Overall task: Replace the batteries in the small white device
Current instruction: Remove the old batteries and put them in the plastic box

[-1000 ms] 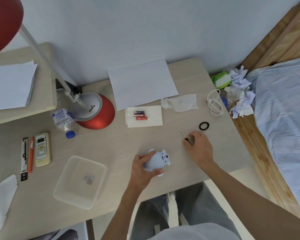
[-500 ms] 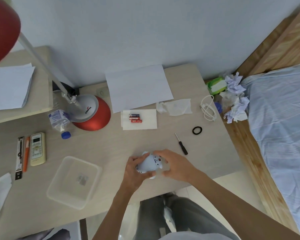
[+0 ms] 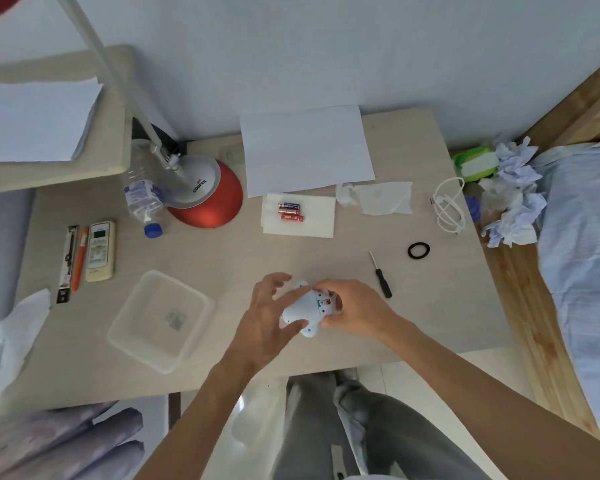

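The small white device, rounded with stubby limbs and a little red switch on its underside, is held just above the table's front middle. My right hand grips its right end. My left hand supports it from below with the thumb, its fingers spread apart above it. Three red and dark batteries lie on a white napkin further back. A small black screwdriver lies on the table right of my hands.
A clear plastic container sits to the left. A red lamp base, a water bottle, a remote, pens, paper sheets, a black ring, a white cable and crumpled tissues surround the work area.
My right hand left the screwdriver on the table and came to the device. The device has been turned over, underside up, between both hands.
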